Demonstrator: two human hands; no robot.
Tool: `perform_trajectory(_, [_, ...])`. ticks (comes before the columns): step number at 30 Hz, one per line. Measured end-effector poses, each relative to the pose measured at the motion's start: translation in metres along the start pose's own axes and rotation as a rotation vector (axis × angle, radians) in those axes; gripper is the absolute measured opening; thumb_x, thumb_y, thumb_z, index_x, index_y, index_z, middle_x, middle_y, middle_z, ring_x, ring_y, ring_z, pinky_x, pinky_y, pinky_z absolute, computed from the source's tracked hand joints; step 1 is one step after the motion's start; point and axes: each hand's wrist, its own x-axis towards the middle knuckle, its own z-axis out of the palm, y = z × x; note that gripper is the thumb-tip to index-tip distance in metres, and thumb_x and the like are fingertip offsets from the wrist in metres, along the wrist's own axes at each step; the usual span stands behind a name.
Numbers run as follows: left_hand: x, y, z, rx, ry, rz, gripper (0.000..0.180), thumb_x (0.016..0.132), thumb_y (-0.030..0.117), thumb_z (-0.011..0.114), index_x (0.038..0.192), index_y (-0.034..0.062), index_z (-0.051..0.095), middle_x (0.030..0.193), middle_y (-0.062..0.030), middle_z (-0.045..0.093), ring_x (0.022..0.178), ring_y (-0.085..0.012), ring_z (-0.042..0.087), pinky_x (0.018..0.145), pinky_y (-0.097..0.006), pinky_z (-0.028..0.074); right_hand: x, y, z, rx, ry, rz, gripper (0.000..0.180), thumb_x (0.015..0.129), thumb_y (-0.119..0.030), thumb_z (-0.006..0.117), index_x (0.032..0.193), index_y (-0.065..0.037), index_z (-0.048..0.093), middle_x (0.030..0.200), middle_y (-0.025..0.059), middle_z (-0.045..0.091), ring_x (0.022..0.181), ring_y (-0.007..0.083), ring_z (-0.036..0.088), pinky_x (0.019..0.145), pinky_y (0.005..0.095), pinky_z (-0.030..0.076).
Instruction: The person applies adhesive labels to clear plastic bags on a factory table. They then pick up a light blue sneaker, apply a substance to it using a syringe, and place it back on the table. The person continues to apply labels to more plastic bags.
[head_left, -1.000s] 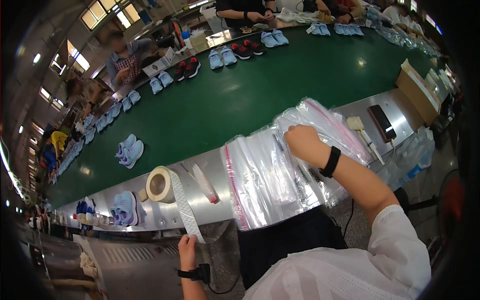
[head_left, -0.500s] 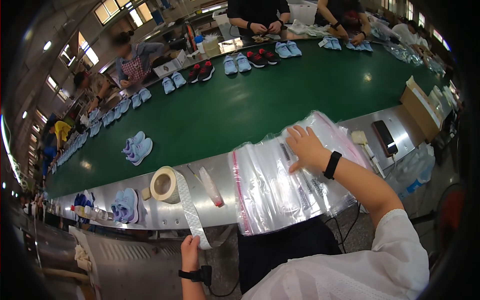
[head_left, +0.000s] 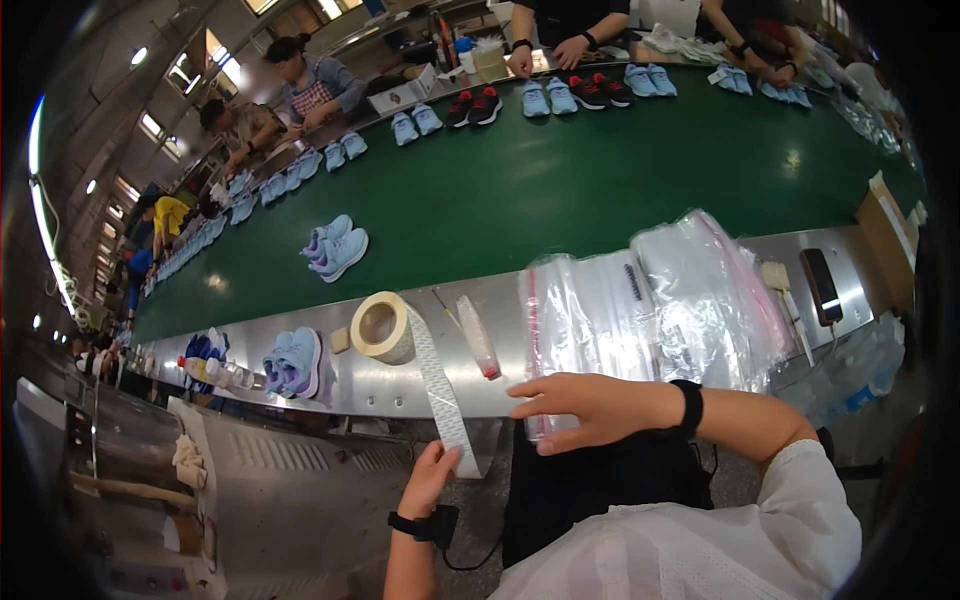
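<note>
My left hand (head_left: 430, 478), low in front of the metal ledge, pinches the loose end of a printed white label strip (head_left: 437, 390). The strip runs down over the ledge's edge from a label roll (head_left: 402, 350) lying on its side. My right hand (head_left: 605, 408) holds nothing; its fingers stretch leftward, above the near edge of the clear plastic bags (head_left: 600, 310). These bags lie in overlapping stacks with pinkish-red edges. Between roll and bags rests a slim clear object with a red tip (head_left: 478, 338).
A green belt (head_left: 520, 190) stretches beyond the ledge, with a pale blue pair of shoes (head_left: 338, 250) on it. More shoes (head_left: 293, 362) stand left on the ledge. A phone (head_left: 822, 285), a pale-headed tool (head_left: 790, 305) and a cardboard box (head_left: 888, 235) are right. Co-workers line the far side.
My right hand has left the top of the bags, moving toward me and left. My left hand still pinches the strip. The whole view has shifted, so the scene sits further right.
</note>
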Motion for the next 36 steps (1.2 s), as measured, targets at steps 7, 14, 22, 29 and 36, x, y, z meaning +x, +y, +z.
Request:
perform_trajectory(7, [-0.007,0.081,-0.056,0.164,0.156,0.25,0.032,0.088,0.016,0.057,0.114,-0.0009,0.054,0.106,-0.0079,0.059,0.094,-0.0127,0.056,0.078,-0.024,0.045,-0.083,-0.019,-0.017,-0.838,0.05,0.514,0.07,0.067,-0.04,0.073,0.122,-0.005,0.048,0.128,0.0183,0.044,0.119,0.0351,0.041,0.092,0.0587,0.032])
perform_trajectory(14, [0.076,0.188,-0.15,0.379,0.241,0.162,0.033,0.089,0.032,0.054,0.108,0.006,0.056,0.104,-0.0014,0.059,0.091,-0.0122,0.056,0.075,-0.031,0.045,-0.168,0.025,-0.054,-0.879,0.115,0.86,0.083,0.06,-0.027,0.078,0.13,-0.002,0.039,0.137,0.02,0.035,0.125,0.0366,0.034,0.097,0.0549,0.03])
perform_trajectory(22, [0.248,0.211,-0.206,1.107,0.642,0.333,0.029,0.079,0.027,0.061,0.098,0.0048,0.063,0.109,-0.0145,0.056,0.1,-0.0282,0.055,0.083,-0.037,0.045,-0.238,0.07,-0.087,-0.799,0.291,1.002,0.072,0.054,-0.017,0.077,0.117,0.003,0.047,0.12,0.0215,0.047,0.113,0.0386,0.043,0.093,0.0465,0.036])
perform_trajectory(29, [0.326,0.202,-0.203,1.245,0.761,0.33,0.036,0.073,0.02,0.06,0.108,0.0114,0.062,0.14,-0.0082,0.033,0.133,-0.0299,0.021,0.098,-0.064,0.024,-0.271,0.09,-0.065,-0.767,0.382,0.951,0.074,0.055,-0.013,0.071,0.121,0.005,0.043,0.121,0.0248,0.044,0.111,0.0404,0.044,0.096,0.044,0.036])
perform_trajectory(36, [0.339,0.196,-0.197,1.429,0.726,0.27,0.06,0.065,0.028,0.068,0.12,0.0082,0.052,0.142,-0.0099,0.029,0.136,-0.031,0.013,0.102,-0.063,0.019,-0.276,0.085,-0.057,-0.784,0.331,1.033,0.073,0.065,-0.026,0.066,0.125,0.006,0.04,0.126,0.0264,0.041,0.115,0.0421,0.041,0.099,0.0455,0.033])
